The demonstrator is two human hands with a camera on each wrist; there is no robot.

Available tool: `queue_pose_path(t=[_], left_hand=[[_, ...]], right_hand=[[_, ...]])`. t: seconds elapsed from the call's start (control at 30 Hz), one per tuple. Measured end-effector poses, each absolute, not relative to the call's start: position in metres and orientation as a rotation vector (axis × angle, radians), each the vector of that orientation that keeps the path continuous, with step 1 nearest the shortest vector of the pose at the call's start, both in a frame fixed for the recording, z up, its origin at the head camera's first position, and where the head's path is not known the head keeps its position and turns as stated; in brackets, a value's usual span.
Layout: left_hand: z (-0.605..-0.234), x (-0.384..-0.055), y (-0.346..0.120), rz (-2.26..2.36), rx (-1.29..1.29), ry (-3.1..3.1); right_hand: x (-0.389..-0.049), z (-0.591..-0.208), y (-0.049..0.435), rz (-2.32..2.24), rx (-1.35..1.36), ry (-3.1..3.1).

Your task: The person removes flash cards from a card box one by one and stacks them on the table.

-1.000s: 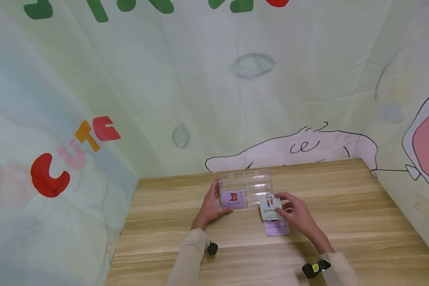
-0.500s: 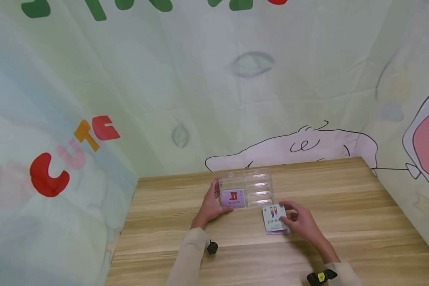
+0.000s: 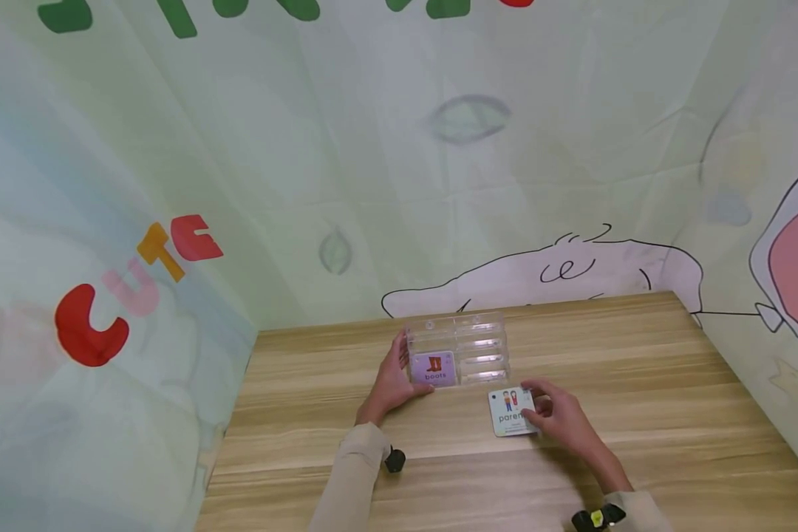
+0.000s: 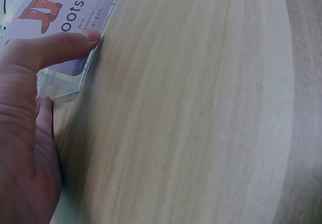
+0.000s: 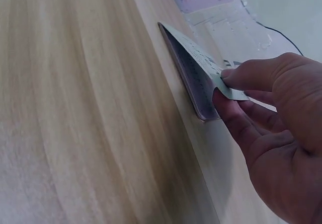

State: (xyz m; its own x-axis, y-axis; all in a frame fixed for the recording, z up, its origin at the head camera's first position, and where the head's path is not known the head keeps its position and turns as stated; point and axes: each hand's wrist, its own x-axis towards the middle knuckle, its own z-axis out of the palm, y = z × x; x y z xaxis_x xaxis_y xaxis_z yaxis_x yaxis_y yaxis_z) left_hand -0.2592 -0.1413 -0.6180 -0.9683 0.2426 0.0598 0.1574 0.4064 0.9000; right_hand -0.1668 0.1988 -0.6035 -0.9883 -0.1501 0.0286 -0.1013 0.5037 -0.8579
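A clear plastic tray (image 3: 432,341) with two columns lies near the table's back edge, and my left hand (image 3: 392,380) grips its left side. In the left wrist view my thumb presses near the front edge of a purple "boots" card (image 4: 68,15), which lies in the tray's front left. My right hand (image 3: 561,417) pinches the right edge of a pale green card (image 3: 507,417), its word, "paren…", partly hidden by my thumb. In the right wrist view this card slants up, its far end down on a purple card (image 5: 190,80) lying on the table.
Several ridged slots (image 3: 482,360) form the tray's right column, with no card in them. The wooden table (image 3: 452,473) ends at the back against a printed cloth backdrop (image 3: 399,185). The backdrop also hangs along the left and right.
My right hand has moved the green card down and slightly right, from beside the tray's front right corner to over the purple card, which it now covers. My left hand has stayed in place.
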Motion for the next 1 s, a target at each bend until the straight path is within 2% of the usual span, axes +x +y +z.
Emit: queue_pose_path(t=[1.0], left_hand=[[-0.6187, -0.2599, -0.1415, 1.642, 0.383, 2.573]], right_hand=[[-0.1674, -0.6034, 0.1913, -1.201, -0.211, 2.859]])
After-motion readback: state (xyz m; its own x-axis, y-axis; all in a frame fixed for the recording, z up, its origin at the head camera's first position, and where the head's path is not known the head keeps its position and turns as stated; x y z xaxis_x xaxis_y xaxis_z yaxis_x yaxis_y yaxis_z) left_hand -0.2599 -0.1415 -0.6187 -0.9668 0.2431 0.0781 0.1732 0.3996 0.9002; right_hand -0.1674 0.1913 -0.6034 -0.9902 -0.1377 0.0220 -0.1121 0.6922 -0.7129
